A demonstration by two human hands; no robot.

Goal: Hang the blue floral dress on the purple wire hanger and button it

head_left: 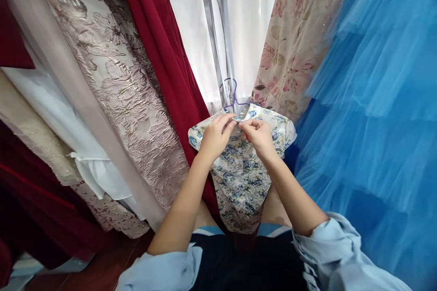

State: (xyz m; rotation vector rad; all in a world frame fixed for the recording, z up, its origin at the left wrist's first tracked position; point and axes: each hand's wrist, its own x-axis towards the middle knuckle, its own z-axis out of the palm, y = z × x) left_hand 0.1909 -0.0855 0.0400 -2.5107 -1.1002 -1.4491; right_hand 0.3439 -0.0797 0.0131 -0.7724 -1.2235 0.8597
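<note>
A short-sleeved floral dress (pixel 239 182), cream with blue and green flowers, hangs in front of me on a purple hanger (pixel 235 95). At its neckline my left hand (pixel 218 134) pinches the collar edge between thumb and fingers. My right hand (pixel 257 135) is closed on the opposite collar edge, its fingertips almost meeting the left ones. Something small and dark shows between the fingertips, too small to name. My fingers cover the front of the neck opening.
Tiered blue tulle (pixel 368 113) hangs close on the right. Beyond the dress are a floral cloth (pixel 290 54), a white curtain (pixel 187 22) and grey metal poles (pixel 218 32). Dark red fabric (pixel 160 45) and a pink brocade garment (pixel 136 109) hang on the left.
</note>
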